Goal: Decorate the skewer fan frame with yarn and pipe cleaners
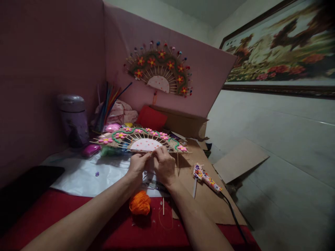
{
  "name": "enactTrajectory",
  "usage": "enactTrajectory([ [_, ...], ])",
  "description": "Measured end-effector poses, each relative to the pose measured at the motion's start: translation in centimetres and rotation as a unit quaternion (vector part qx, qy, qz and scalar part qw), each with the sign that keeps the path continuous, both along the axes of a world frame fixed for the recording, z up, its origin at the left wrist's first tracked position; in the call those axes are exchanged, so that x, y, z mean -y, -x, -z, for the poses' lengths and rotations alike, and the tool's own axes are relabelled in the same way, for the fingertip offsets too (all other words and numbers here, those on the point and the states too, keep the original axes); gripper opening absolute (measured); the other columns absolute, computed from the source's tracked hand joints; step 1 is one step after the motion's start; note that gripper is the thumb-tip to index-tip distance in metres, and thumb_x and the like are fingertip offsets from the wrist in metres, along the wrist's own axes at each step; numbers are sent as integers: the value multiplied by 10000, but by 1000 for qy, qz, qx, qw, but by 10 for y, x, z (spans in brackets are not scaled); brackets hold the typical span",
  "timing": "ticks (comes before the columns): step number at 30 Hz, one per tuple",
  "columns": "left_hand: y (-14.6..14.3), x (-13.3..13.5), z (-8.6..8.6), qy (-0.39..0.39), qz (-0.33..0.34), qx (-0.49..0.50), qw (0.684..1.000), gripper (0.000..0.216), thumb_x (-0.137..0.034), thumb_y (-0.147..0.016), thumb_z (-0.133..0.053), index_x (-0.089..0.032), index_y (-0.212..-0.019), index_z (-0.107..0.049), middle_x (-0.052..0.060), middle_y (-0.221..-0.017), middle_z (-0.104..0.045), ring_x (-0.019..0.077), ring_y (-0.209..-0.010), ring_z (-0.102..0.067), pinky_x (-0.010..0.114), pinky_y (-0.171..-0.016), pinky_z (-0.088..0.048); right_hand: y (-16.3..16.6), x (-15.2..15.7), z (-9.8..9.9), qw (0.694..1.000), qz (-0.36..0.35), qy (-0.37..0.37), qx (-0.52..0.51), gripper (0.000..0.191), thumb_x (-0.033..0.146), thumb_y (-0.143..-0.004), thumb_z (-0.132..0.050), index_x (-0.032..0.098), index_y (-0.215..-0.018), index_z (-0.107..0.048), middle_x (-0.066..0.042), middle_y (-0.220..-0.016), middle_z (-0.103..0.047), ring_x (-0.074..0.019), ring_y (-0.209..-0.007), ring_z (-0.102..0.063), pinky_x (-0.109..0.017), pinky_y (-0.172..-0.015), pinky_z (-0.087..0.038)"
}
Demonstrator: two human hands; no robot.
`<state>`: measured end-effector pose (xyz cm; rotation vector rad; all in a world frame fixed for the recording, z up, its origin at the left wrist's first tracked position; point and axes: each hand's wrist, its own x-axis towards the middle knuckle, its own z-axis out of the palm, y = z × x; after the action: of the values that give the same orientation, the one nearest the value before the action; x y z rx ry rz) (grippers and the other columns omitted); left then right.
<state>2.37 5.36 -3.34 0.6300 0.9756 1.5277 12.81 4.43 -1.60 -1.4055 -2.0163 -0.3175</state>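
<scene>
A: Hands first, quick.
B: Left hand (137, 164) and right hand (164, 165) are side by side, thumbs nearly touching. Fingers of both are curled, pinching the straight lower edge of the fan (141, 139).
A: Where's the fan?
B: Just above and beyond both hands, held roughly upright, top tilted away. Its white dotted half-disc sits right over the fingertips. Wooden spokes spread from it to a band with a green wavy line and pink flowers.
A: Touching the bench?
B: Cannot tell, the hands hide the lower edge.
A: Near side of the hands?
B: Orange yarn (140, 203) on the red bench (78, 216), between the two forearms, close to the wrists. A thin stick (163, 206) lies just right of it.
A: Right of the right hand?
B: Glue gun (206, 178), flower-patterned, on cardboard (199, 202), near but apart. Its black cord runs toward the near edge.
A: Left?
B: White sheet (78, 174) under and left of the left hand. Beyond that, a purple flask (73, 120) and a bunch of upright pipe cleaners (108, 101).
A: Farther off?
B: Wall fan (160, 69) on the pink board, well above the hands, red-orange flowers.
</scene>
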Motion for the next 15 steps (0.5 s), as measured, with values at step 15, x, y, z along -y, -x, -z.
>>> enactTrajectory([
  [15,2,4,-13,52,32,187,980,144,27,-675,-562,-74,-598,-630,32,-553,-630,80,-493,-566,158,-484,-455,-1,2,-1,998,-40,0,-57,136,229,-875,-444,194,-917,-568,-29,-934,-587,-143,-840,-565,-217,-670,-379],
])
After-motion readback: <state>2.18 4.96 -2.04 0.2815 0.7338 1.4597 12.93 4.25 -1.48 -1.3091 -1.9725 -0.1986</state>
